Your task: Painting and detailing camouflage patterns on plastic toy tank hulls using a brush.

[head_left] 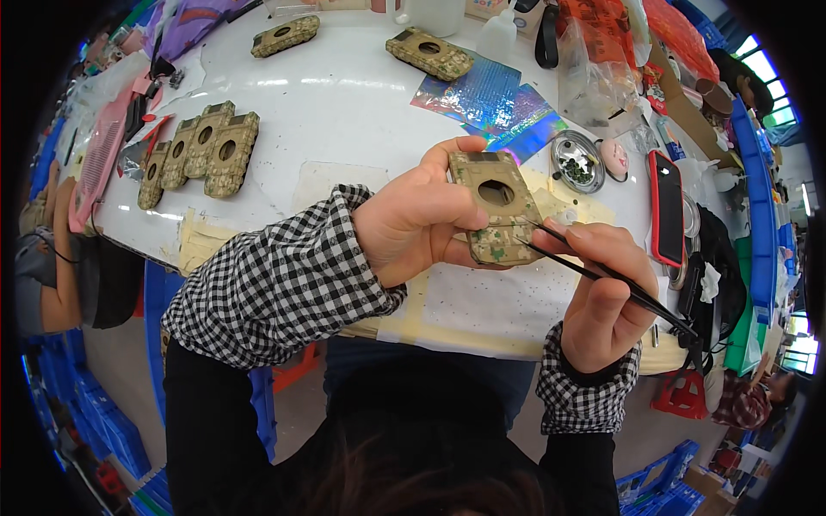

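Above the white table (344, 103), the left hand (413, 225) clamps its fingers around a camouflage shell (497, 206) with a round hole, held up tilted, while the right hand (602, 288) pinches black tweezers (602, 273) shut, tips touching the shell's lower edge, a metal dish (576, 161) of small beads just beyond.

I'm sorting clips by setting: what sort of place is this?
Probably a small assembly or craft workshop. The left hand holds a camouflage shell, the right hand works it with tweezers, matching shells line the white table, and blue crates sit below.
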A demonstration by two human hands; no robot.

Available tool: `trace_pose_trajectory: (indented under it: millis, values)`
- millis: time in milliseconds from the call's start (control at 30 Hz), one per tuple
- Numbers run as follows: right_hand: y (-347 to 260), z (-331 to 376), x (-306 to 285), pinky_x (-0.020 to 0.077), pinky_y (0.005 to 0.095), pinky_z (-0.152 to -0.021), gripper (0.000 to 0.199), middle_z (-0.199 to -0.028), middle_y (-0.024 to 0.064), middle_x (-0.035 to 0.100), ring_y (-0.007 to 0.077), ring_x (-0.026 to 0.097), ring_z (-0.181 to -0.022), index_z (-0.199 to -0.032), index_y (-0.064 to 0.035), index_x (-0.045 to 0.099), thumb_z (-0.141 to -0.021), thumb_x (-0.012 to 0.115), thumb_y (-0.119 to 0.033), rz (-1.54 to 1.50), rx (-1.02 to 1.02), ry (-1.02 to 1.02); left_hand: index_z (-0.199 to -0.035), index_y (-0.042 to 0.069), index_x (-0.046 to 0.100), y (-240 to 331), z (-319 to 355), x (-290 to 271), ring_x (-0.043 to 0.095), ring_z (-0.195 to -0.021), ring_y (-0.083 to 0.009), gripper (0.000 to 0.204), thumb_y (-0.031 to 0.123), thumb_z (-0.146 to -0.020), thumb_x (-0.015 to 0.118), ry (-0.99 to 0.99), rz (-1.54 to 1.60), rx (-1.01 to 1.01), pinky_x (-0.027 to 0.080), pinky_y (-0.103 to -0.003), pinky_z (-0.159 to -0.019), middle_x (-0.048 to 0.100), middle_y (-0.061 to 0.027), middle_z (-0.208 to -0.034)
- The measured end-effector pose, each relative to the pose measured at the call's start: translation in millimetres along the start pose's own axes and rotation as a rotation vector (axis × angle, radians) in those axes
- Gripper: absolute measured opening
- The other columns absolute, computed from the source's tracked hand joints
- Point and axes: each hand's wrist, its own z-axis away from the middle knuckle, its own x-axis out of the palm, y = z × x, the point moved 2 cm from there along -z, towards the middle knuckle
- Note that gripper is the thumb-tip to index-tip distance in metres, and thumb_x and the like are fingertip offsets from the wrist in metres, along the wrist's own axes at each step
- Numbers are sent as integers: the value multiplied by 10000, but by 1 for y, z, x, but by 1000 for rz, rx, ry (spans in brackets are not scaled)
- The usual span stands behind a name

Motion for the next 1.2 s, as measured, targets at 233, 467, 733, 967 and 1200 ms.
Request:
trace_pose_trajectory:
  millis: [233, 467, 733, 967, 1200]
  values:
    - [1, 0, -1, 469, 334, -824, 371, -935, 142, 673, 235, 620, -894, -1023, 39, 624, -928, 533, -308, -6, -3, -6, -1341, 175, 250, 1, -1, 1, 483, -1190, -357, 613, 30, -807, 513, -7, 44, -16, 482, -469, -933, 394, -248, -1334]
    - [-2, -7, -2, 483, 369, -827, 319, -957, 135, 664, 297, 630, -944, -1000, 17, 633, -892, 593, -280, 200, -179, -112, -1350, 165, 216, 1, 1, 3, 494, -1185, -342, 601, 56, -828, 493, 14, -31, 28, 488, -454, -927, 399, -248, -1328]
    - [-2, -9, 0, 486, 377, -819, 264, -955, 131, 664, 306, 629, -935, -996, 11, 632, -867, 625, -220, 239, -198, -173, -1374, 155, 166, 1, 2, 5, 480, -1204, -325, 642, 67, -826, 488, 35, -79, 36, 474, -454, -940, 410, -233, -1327]
    - [-3, -9, 1, 488, 376, -812, 247, -950, 127, 665, 302, 629, -928, -991, 11, 633, -862, 629, -199, 271, -191, -180, -1382, 147, 151, 3, 3, 7, 476, -1210, -315, 655, 58, -820, 475, 44, -96, 33, 463, -443, -955, 415, -226, -1327]
    - [-3, -9, 2, 490, 373, -812, 241, -945, 127, 666, 301, 630, -927, -984, 13, 634, -862, 629, -194, 273, -183, -174, -1388, 140, 119, 2, 2, 5, 478, -1206, -314, 670, 56, -823, 468, 31, -112, 34, 467, -442, -949, 409, -225, -1328]
